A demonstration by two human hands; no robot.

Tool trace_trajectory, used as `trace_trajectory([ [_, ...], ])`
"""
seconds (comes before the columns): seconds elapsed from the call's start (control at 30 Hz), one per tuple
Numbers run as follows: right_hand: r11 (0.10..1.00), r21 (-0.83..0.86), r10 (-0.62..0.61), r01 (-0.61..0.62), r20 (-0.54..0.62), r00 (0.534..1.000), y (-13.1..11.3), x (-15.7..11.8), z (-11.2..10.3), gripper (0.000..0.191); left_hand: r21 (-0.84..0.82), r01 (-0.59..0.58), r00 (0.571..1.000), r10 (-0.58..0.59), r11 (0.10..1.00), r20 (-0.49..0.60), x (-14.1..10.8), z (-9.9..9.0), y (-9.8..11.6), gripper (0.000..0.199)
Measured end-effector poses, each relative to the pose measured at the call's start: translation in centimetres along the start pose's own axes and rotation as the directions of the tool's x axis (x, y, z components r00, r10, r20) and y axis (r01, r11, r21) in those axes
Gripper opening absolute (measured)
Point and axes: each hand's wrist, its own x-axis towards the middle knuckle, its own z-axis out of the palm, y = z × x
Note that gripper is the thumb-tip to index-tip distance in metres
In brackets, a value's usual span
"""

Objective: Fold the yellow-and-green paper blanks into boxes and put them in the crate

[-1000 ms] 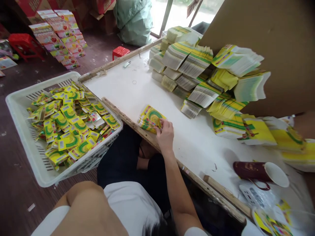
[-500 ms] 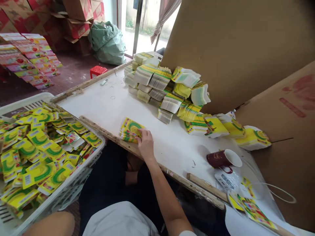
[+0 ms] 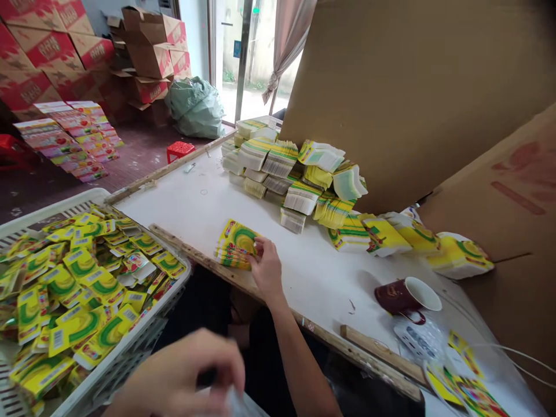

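At the near edge of the white table, my right hand [image 3: 268, 269] pinches the right end of a small fanned stack of yellow printed packets [image 3: 237, 243]. The packets overlap in layers and carry a green and yellow swirl. In the foreground my left hand [image 3: 186, 373] is raised over my lap, its fingers curled and smeared by motion. Whether anything is between those fingers cannot be told. To the left, a white plastic basket [image 3: 185, 272] holds many loose yellow packets [image 3: 93, 278], some with barcodes.
Banded-looking stacks of yellow-green cards [image 3: 282, 156] are piled at the table's back. A maroon mug [image 3: 397, 295] lies on its side near a white power strip [image 3: 417, 339]. Wooden strips [image 3: 186, 249] edge the table. Tall cardboard [image 3: 391, 104] walls the right side.
My left hand has come into view at the bottom. The stack under my right hand is now more upright and fanned. The whole view has tilted up a little.
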Motion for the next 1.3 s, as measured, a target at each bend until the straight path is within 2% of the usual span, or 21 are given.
trace_trajectory([
  [0.07, 0.994, 0.110, 0.008, -0.011, 0.024, 1.000, -1.3, -0.7, -0.5, 0.039, 0.002, -0.008, 0.996, 0.008, 1.000, -0.086, 3.7, -0.7, -1.8, 0.036],
  [0.1, 0.984, 0.178, 0.007, -0.017, 0.056, 0.998, -2.0, -1.4, -0.5, 0.039, -0.010, -0.030, 0.982, 0.027, 1.000, -0.189, 5.2, -0.9, -2.7, 0.046],
  [0.2, 0.943, 0.332, -0.038, -0.033, 0.204, 0.978, -4.2, -3.8, 0.4, 0.037, -0.273, -0.179, 0.919, 0.061, 0.945, -0.391, 8.0, -1.0, -4.8, 0.064],
  [0.27, 0.909, 0.413, -0.075, -0.060, 0.304, 0.950, -5.2, -5.6, 1.5, 0.034, -0.433, -0.232, 0.883, 0.002, 0.871, -0.470, 8.5, -0.8, -5.5, 0.060],
  [0.37, 0.838, 0.528, -0.073, -0.139, 0.360, 0.930, -5.9, -7.5, 3.0, 0.026, -0.548, -0.282, 0.825, -0.093, 0.788, -0.558, 8.2, -0.9, -5.6, 0.049],
  [0.47, 0.746, 0.610, -0.087, -0.266, 0.486, 0.870, -6.0, -8.5, 3.7, 0.027, -0.550, -0.347, 0.764, -0.111, 0.759, -0.636, 7.8, -1.4, -5.4, 0.043],
  [0.57, 0.632, 0.668, -0.168, -0.394, 0.614, 0.772, -6.0, -9.1, 4.1, 0.045, -0.485, -0.438, 0.705, -0.046, 0.757, -0.708, 7.6, -1.9, -5.4, 0.041],
  [0.63, 0.627, 0.655, -0.172, -0.422, 0.644, 0.745, -5.9, -9.3, 4.6, 0.053, -0.430, -0.474, 0.665, -0.007, 0.769, -0.746, 7.6, -2.1, -5.6, 0.041],
  [0.67, 0.646, 0.637, -0.141, -0.421, 0.641, 0.755, -5.8, -9.3, 4.8, 0.053, -0.417, -0.473, 0.657, -0.004, 0.776, -0.753, 7.5, -2.1, -5.7, 0.042],
  [0.73, 0.682, 0.604, -0.036, -0.412, 0.591, 0.806, -5.6, -9.2, 5.2, 0.050, -0.410, -0.447, 0.667, -0.009, 0.795, -0.745, 7.3, -2.1, -5.9, 0.052],
  [0.83, 0.676, 0.626, 0.073, -0.389, 0.468, 0.880, -5.0, -8.5, 5.3, 0.038, -0.375, -0.398, 0.710, 0.023, 0.837, -0.703, 6.9, -2.0, -6.3, 0.066],
  [0.93, 0.686, 0.655, 0.054, -0.318, 0.389, 0.920, -4.5, -7.8, 4.7, 0.023, -0.294, -0.359, 0.689, 0.039, 0.886, -0.724, 6.6, -2.3, -6.9, 0.046],
  [1.0, 0.732, 0.633, 0.027, -0.252, 0.342, 0.939, -4.2, -7.4, 3.8, 0.015, -0.239, -0.329, 0.667, 0.045, 0.913, -0.744, 6.5, -2.8, -7.1, 0.033],
  [1.03, 0.768, 0.608, 0.004, -0.203, 0.312, 0.950, -4.0, -7.1, 3.3, 0.012, -0.212, -0.301, 0.679, 0.053, 0.930, -0.732, 6.4, -3.2, -7.0, 0.031],
  [1.1, 0.850, 0.524, -0.080, -0.051, 0.223, 0.971, -3.5, -6.4, 1.9, 0.006, -0.149, -0.243, 0.739, 0.083, 0.959, -0.668, 5.9, -4.2, -6.1, 0.032],
  [1.13, 0.892, 0.449, -0.143, 0.052, 0.172, 0.975, -3.3, -5.9, 1.1, 0.009, -0.118, -0.237, 0.761, 0.108, 0.964, -0.639, 5.6, -4.8, -5.4, 0.037],
  [1.2, 0.934, 0.251, -0.289, 0.256, 0.106, 0.951, -3.1, -5.1, -0.2, 0.022, -0.068, -0.277, 0.777, 0.182, 0.959, -0.602, 4.7, -5.8, -3.6, 0.053],
  [1.27, 0.905, 0.082, -0.426, 0.418, 0.125, 0.896, -3.3, -4.7, -1.0, 0.031, 0.009, -0.296, 0.793, 0.251, 0.955, -0.555, 4.0, -6.4, -2.1, 0.072],
  [1.3, 0.873, 0.041, -0.486, 0.486, 0.163, 0.859, -3.6, -4.8, -1.0, 0.032, 0.078, -0.263, 0.817, 0.265, 0.962, -0.513, 3.8, -6.5, -1.6, 0.081],
])
